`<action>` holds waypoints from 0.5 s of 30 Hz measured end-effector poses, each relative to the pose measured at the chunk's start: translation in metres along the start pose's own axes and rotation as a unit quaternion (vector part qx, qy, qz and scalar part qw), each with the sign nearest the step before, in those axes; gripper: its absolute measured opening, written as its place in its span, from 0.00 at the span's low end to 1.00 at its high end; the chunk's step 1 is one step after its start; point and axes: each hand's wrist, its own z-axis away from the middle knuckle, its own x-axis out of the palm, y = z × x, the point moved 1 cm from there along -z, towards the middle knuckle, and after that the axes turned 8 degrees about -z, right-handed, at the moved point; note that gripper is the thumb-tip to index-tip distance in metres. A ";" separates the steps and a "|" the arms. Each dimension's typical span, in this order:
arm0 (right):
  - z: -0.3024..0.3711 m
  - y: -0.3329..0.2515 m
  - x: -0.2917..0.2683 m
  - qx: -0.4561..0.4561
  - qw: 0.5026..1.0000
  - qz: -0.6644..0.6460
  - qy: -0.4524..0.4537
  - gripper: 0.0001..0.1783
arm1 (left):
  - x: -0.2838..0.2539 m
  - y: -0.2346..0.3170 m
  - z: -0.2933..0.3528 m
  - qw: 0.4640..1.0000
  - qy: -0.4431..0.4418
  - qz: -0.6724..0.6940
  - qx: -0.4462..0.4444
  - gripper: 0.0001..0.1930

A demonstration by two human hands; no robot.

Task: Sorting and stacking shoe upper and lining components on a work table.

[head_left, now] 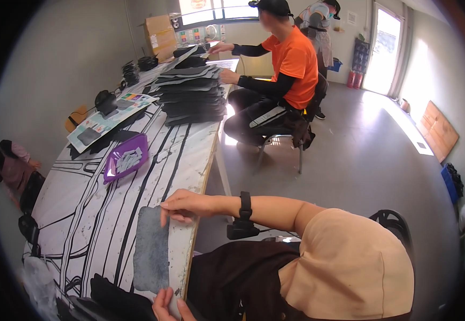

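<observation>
A flat, roughly rectangular grey cloth-like piece (151, 257) with uneven edges lies on the white table (64, 195) in front of me. My right hand (185, 206) is at its far right corner, thumb and bent fingers closed on the edge. By the near end of the piece is my left hand (171, 307), thumb and fingers apart, partly cut off by the frame's lower border. A pile of black pieces (116, 300) lies left of that hand. Beyond the grey piece, a purple tray (142, 143) holds several small pale strips.
A tall stack of dark grey pieces (192, 96) stands farther along the table. Left of it lies a printed sheet (78, 140). A person in an orange shirt (295, 59) sits at the table's right side. Others are farther back and at left. Clear plastic (37, 281) lies lower left.
</observation>
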 end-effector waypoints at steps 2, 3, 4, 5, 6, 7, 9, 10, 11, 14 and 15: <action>0.000 0.000 -0.002 -0.004 1.000 -0.019 0.007 0.27 | 0.001 -0.004 0.000 1.000 0.003 0.005 0.001 0.18; 0.000 -0.001 -0.002 0.001 1.000 -0.028 0.000 0.27 | 0.002 -0.005 0.000 1.000 -0.001 0.006 0.002 0.18; 0.000 -0.002 -0.002 0.007 0.999 -0.035 -0.007 0.26 | 0.003 -0.005 0.000 1.000 0.003 0.001 0.010 0.18; 0.000 -0.001 -0.003 0.007 0.999 -0.035 -0.004 0.26 | 0.003 -0.005 -0.001 1.000 0.007 -0.004 0.019 0.18; 0.001 -0.001 -0.004 0.009 0.999 -0.036 -0.003 0.26 | 0.004 -0.006 -0.001 1.000 0.005 -0.002 0.020 0.18; 0.001 0.000 -0.004 0.012 0.999 -0.036 -0.002 0.26 | 0.003 -0.007 -0.002 1.000 0.005 -0.007 0.029 0.18; 0.002 -0.002 0.000 0.010 1.000 -0.016 0.004 0.27 | 0.003 -0.004 -0.003 0.999 0.006 -0.007 0.042 0.18; 0.003 -0.002 0.002 0.008 1.000 0.002 0.008 0.29 | 0.001 0.001 -0.003 0.999 0.001 -0.019 0.030 0.19; 0.002 0.003 -0.005 -0.007 1.000 -0.008 -0.013 0.23 | 0.001 0.004 -0.004 0.999 -0.004 -0.030 0.019 0.19; 0.018 -0.005 0.000 -0.056 0.997 -0.032 0.033 0.22 | -0.001 -0.001 -0.003 0.999 0.000 -0.022 0.027 0.19; 0.031 -0.014 -0.004 -0.046 0.996 -0.051 0.051 0.29 | -0.002 -0.002 -0.002 0.999 0.000 -0.017 0.029 0.19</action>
